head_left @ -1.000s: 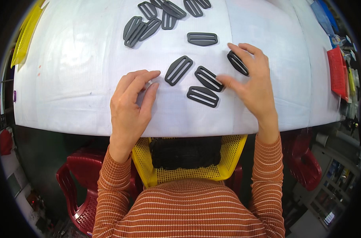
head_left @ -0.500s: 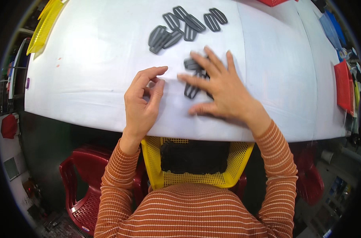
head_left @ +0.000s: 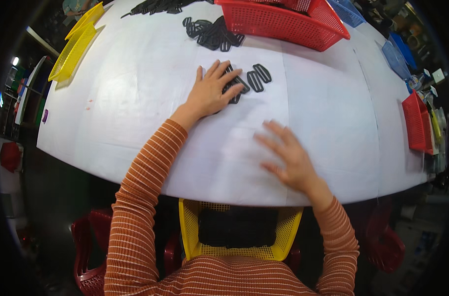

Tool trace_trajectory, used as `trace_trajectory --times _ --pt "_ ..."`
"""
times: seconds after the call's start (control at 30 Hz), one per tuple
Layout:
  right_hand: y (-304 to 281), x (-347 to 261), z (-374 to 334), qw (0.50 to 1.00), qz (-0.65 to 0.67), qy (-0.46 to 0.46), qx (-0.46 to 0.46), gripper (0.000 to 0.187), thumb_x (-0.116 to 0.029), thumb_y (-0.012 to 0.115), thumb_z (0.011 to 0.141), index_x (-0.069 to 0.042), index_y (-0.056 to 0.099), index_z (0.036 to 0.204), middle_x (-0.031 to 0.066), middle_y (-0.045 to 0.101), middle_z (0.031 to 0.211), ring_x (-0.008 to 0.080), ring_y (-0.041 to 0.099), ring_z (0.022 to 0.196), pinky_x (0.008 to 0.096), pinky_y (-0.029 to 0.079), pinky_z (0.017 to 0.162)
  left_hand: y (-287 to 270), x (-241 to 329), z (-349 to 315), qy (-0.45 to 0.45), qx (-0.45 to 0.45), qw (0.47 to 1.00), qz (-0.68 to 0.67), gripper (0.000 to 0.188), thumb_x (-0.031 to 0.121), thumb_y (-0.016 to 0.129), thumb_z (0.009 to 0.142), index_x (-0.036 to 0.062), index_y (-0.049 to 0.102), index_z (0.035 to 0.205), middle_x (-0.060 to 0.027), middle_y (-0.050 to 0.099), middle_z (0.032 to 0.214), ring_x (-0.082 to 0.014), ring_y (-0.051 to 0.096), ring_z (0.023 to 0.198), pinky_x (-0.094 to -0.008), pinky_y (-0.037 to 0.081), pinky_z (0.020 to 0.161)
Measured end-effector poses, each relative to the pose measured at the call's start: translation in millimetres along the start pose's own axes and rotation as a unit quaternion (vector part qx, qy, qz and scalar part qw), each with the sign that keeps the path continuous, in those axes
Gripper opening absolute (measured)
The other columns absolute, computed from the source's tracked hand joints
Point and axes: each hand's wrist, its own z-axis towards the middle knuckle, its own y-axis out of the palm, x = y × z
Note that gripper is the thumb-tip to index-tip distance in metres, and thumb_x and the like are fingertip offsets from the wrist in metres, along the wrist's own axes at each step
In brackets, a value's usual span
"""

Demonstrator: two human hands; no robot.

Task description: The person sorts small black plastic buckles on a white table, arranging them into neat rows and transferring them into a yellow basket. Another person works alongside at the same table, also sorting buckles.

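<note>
My left hand (head_left: 212, 93) lies spread, palm down, over a small group of black plastic slider buckles (head_left: 236, 94), partly hiding them. Just right of its fingertips, two more slider buckles (head_left: 258, 78) rest flat on the white tabletop. My right hand (head_left: 291, 160), smeared by motion, is nearer the table's front edge; its fingers are apart and nothing shows in them. Below that edge, against my body, a yellow perforated basket (head_left: 189, 229) has a dark mass (head_left: 239, 227) inside, too dark to make out.
Farther back lies a heap of black buckles (head_left: 212, 34), with a longer dark pile (head_left: 158, 7) behind it. A red basket (head_left: 283, 24) stands beside the heap. Yellow baskets (head_left: 74, 52) line the left edge; blue (head_left: 396, 59) and red baskets (head_left: 415, 121) the right. Dark red chairs (head_left: 94, 232) stand below.
My left hand has reached forward onto the buckles. My right hand has drawn back toward the front edge, and the buckles formerly under it no longer show there. The view takes in more of the far table.
</note>
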Motion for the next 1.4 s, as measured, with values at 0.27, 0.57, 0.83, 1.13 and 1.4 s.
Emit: trace_trajectory --times 0.27,0.57,0.83,1.13,1.4 --pt "18.2 98.9 100.2 0.989 -0.105 0.105 0.006 0.040 -0.038 0.045 0.102 -0.024 0.057 0.137 0.0069 0.042 0.152 0.0293 0.032 0.144 0.0569 0.015 0.119 10.9 59.2 -32.6 0.070 -0.027 0.996 -0.058 0.046 0.033 0.059 0.096 0.0150 0.055 0.138 -0.0126 0.043 0.149 -0.0354 0.031 0.143 -0.0565 0.017 0.118" --pt "-19.6 27.7 -8.8 0.988 -0.127 0.085 0.011 0.033 -0.021 0.066 0.091 -0.021 0.068 0.124 0.0068 0.049 0.146 0.0294 0.037 0.142 0.0551 0.021 0.118 -46.1 77.9 -107.3 -0.006 0.116 0.954 -0.276 0.029 -0.002 0.065 0.086 0.0023 0.066 0.114 -0.0129 0.066 0.114 -0.0253 0.065 0.098 -0.0319 0.053 0.082" --pt "22.2 -40.9 -16.0 0.983 -0.144 0.077 0.084 0.032 -0.017 0.072 0.084 -0.011 0.070 0.115 0.0031 0.062 0.123 0.0262 0.054 0.120 0.0545 0.027 0.112 -40.0 104.3 -163.4 -0.064 0.072 0.993 -0.069 0.041 0.011 0.078 0.076 0.0062 0.067 0.115 -0.0085 0.064 0.105 -0.0255 0.058 0.093 -0.0361 0.044 0.080" --pt "29.8 -65.5 -28.9 0.983 -0.143 0.092 0.068 0.021 -0.016 0.075 0.081 -0.009 0.072 0.100 0.0022 0.066 0.111 0.0256 0.056 0.116 0.0550 0.024 0.113 -51.7 97.8 -190.3 -0.004 0.014 0.992 -0.125 0.033 0.002 0.074 0.076 0.0020 0.068 0.109 -0.0074 0.063 0.102 -0.0225 0.057 0.085 -0.0348 0.046 0.071" --pt "34.8 -49.3 6.8 0.969 -0.185 0.100 0.127 0.020 -0.011 0.071 0.083 -0.008 0.071 0.102 0.0024 0.064 0.113 0.0251 0.056 0.113 0.0533 0.032 0.108 -53.1 87.0 -157.4 -0.068 0.103 0.988 -0.096 0.025 -0.005 0.068 0.081 0.0028 0.072 0.105 -0.0116 0.066 0.099 -0.0251 0.061 0.088 -0.0334 0.050 0.076"
